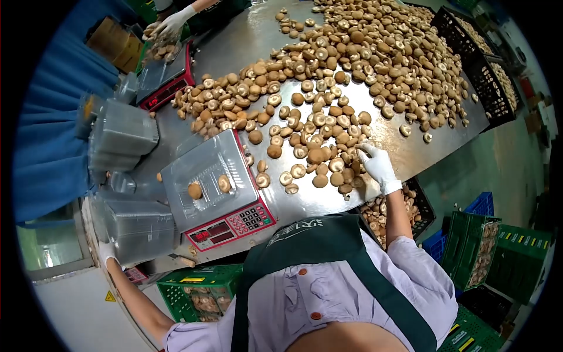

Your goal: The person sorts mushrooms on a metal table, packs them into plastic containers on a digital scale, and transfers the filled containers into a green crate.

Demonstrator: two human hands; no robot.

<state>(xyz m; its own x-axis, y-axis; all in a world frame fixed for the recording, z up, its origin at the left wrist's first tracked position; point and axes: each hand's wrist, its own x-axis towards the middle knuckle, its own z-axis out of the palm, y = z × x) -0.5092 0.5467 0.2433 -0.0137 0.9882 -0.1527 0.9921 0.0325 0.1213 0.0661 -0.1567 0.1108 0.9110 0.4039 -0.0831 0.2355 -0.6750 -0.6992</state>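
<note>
My right hand (380,166), in a white glove, reaches to the right edge of a loose group of shiitake mushrooms (316,155) on the metal table. Its fingers are apart, and no mushroom shows in them. My left hand (107,252), also gloved, is against the outer side of a stack of clear plastic trays (141,232); its fingers are mostly hidden. Between my hands stands a red and silver weighing scale (227,226). On its platform a clear tray (214,173) holds one mushroom (194,190) and another mushroom (224,183).
A large mushroom heap (393,53) covers the table's far side. Another person's gloved hand (176,22) is over a second scale (167,88). More tray stacks (120,132) stand left. A knife (183,259) lies near the front edge. Crates (469,246) stand below right.
</note>
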